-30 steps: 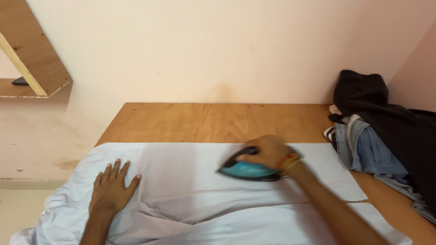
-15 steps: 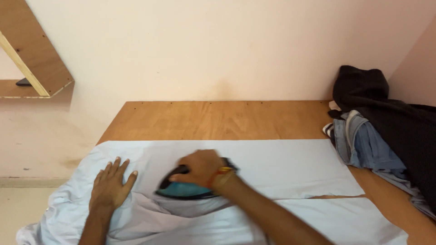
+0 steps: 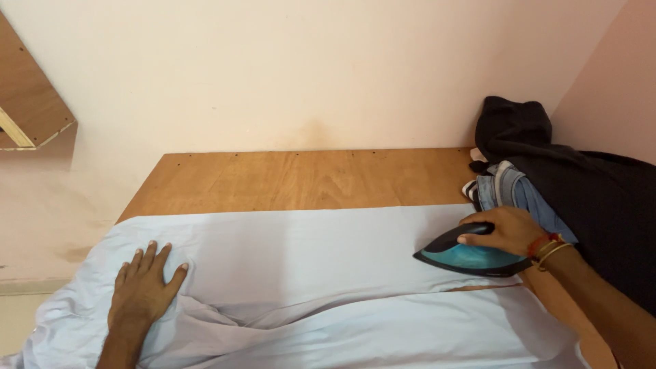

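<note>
Gripping a teal iron (image 3: 468,257), hands press pale blue cloth (image 3: 307,253).

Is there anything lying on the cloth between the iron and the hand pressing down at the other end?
Nothing visible does. The iron, gripped by the right hand, sits at the right end of the pale blue cloth; the left hand lies flat at the left end. Between them is only smooth cloth, with a loose fold nearer the person.

The scene was evenly and softly lit, with no glare. Faint shadows fell under the left hand (image 3: 141,287) and the iron (image 3: 468,256). Focus was fairly sharp, though the frame looked slightly soft overall
</note>
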